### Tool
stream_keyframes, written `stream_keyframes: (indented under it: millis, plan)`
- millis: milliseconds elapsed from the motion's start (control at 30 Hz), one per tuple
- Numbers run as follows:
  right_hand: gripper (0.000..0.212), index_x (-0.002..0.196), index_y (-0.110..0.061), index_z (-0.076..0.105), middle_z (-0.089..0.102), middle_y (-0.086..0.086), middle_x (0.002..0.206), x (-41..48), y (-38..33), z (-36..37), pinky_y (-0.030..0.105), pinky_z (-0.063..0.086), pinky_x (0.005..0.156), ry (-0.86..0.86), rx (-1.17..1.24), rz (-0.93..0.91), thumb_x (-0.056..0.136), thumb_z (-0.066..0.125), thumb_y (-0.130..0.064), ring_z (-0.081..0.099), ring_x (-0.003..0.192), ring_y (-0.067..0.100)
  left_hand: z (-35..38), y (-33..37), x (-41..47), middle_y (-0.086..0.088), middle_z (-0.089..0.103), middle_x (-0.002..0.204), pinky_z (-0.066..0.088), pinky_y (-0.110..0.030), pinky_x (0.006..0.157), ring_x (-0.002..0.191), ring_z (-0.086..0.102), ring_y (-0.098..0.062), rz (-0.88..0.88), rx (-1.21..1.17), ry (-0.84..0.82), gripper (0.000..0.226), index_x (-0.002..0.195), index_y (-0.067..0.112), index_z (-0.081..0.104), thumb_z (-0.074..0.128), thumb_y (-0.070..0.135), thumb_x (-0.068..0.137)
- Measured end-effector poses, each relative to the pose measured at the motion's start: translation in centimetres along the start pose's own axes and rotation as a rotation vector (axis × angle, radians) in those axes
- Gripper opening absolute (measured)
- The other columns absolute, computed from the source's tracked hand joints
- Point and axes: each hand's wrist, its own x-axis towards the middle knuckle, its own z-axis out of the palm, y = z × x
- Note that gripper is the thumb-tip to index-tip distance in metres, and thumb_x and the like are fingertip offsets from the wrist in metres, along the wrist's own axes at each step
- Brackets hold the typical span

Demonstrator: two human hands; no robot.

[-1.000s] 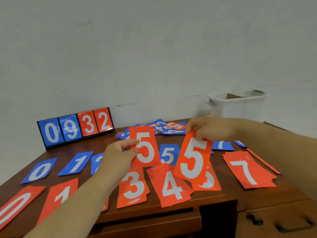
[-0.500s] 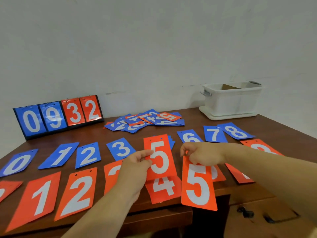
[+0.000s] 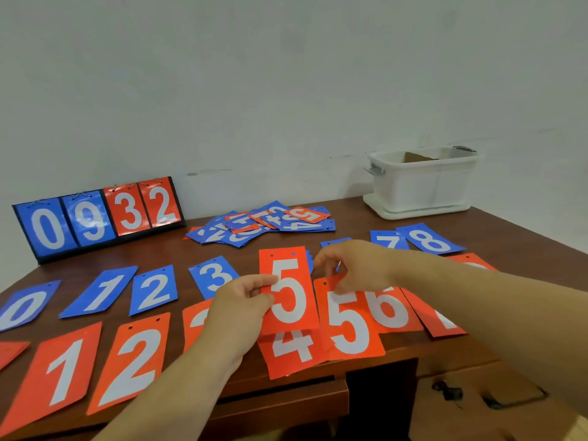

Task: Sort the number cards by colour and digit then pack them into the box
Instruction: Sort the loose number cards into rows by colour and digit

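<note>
My left hand [image 3: 241, 300] pinches a red 5 card [image 3: 288, 291] by its left edge, held upright above the red 4 card [image 3: 292, 348]. My right hand [image 3: 353, 265] pinches the top of a second red 5 card [image 3: 350, 326], which lies between the red 4 and the red 6 card [image 3: 391, 310]. Blue cards 0 to 3 [image 3: 154, 289] form a back row and red cards 1 and 2 [image 3: 133, 361] a front row. An unsorted card pile [image 3: 264, 222] lies behind. The white box [image 3: 423, 183] stands at the back right.
A flip scoreboard [image 3: 95, 218] reading 0932 leans against the wall at the back left. Blue 7 and 8 cards [image 3: 429, 240] lie right of my right hand, and a red 7 card [image 3: 442, 323] beyond the 6. The wooden table's front edge [image 3: 413, 354] runs just below the red row.
My right hand has brought its red 5 card down from mid-air onto the table beside the red 4. My left hand has kept its red 5 raised, and the view has tilted down.
</note>
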Motion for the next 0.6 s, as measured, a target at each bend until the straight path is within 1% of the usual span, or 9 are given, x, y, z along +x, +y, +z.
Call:
stream_keyframes:
  millis: [67,133,200,267,300,433,467,533,600]
  plan:
    - [0.060,0.132,-0.032,0.054,0.063,-0.017,0.113,0.0,0.3,0.9,0.026,0.051,0.091,0.058,0.009,0.012,0.080,0.081,-0.022,0.061,0.105,0.006,-0.1,0.0,-0.1,0.003,0.074,0.108,0.063,-0.038,0.078,0.090,0.075,-0.015,0.010,0.007,-0.015,0.028,0.104,0.035,0.075,0.067,0.010,0.094]
    - [0.048,0.124,-0.033,0.057,0.060,-0.021,0.116,-0.6,0.4,0.8,0.019,0.049,0.087,0.203,0.084,0.020,0.083,0.079,-0.024,0.061,0.107,0.005,0.1,0.1,-0.3,0.004,0.075,0.105,0.063,-0.036,0.079,0.089,0.075,-0.012,0.032,0.026,-0.027,0.028,0.105,0.033,0.075,0.069,0.009,0.093]
    - [0.030,0.114,-0.031,0.059,0.065,-0.015,0.112,-1.6,0.3,0.0,0.022,0.053,0.083,0.331,0.395,0.081,0.088,0.073,-0.023,0.068,0.100,0.010,0.5,0.4,-0.4,0.006,0.075,0.103,0.063,-0.031,0.078,0.087,0.075,-0.008,0.061,0.037,-0.047,0.027,0.107,0.032,0.075,0.069,0.009,0.093]
    - [0.026,0.115,-0.025,0.058,0.070,-0.003,0.107,-2.4,0.1,-0.6,0.033,0.057,0.086,0.301,0.792,0.127,0.092,0.069,-0.020,0.072,0.093,0.018,1.3,0.7,-0.6,0.006,0.074,0.105,0.062,-0.027,0.076,0.089,0.075,-0.008,0.083,0.036,-0.080,0.027,0.109,0.032,0.074,0.069,0.010,0.093]
    - [0.026,0.116,-0.023,0.058,0.071,0.001,0.103,-2.7,-0.1,-0.6,0.035,0.059,0.084,0.273,0.893,0.124,0.093,0.069,-0.017,0.073,0.090,0.020,1.7,0.9,-0.6,0.006,0.073,0.107,0.062,-0.025,0.075,0.091,0.074,-0.009,0.097,0.029,-0.101,0.027,0.109,0.032,0.074,0.070,0.011,0.093]
    - [0.025,0.108,-0.017,0.065,0.064,0.005,0.079,-2.9,-0.5,0.6,0.023,0.054,0.061,0.294,0.791,0.137,0.087,0.074,-0.006,0.065,0.064,0.011,3.4,1.7,-0.9,0.008,0.067,0.099,0.052,-0.014,0.064,0.089,0.068,-0.007,0.200,0.114,-0.171,0.028,0.114,0.036,0.072,0.071,0.017,0.093]
    - [0.025,0.106,-0.018,0.066,0.064,0.004,0.079,-2.9,-0.4,0.7,0.024,0.054,0.061,0.314,0.742,0.167,0.086,0.075,-0.006,0.065,0.066,0.011,3.5,1.6,-0.9,0.010,0.064,0.099,0.053,-0.016,0.066,0.090,0.066,-0.007,0.226,0.168,-0.191,0.031,0.118,0.040,0.068,0.070,0.021,0.094]
    - [0.026,0.104,-0.022,0.067,0.070,0.006,0.088,-2.8,0.3,0.8,0.033,0.060,0.072,0.323,0.654,0.225,0.084,0.077,-0.009,0.071,0.078,0.020,3.1,1.0,-1.0,0.016,0.061,0.105,0.053,-0.020,0.073,0.093,0.065,-0.005,0.270,0.322,-0.251,0.042,0.129,0.048,0.052,0.068,0.030,0.095]
    - [0.028,0.106,-0.024,0.067,0.073,0.009,0.097,-3.0,1.0,0.8,0.041,0.061,0.080,0.285,0.573,0.256,0.083,0.078,-0.011,0.073,0.088,0.026,2.2,0.0,-1.1,0.023,0.058,0.110,0.050,-0.022,0.083,0.099,0.060,-0.001,0.322,0.570,-0.319,0.059,0.142,0.050,0.034,0.067,0.039,0.093]
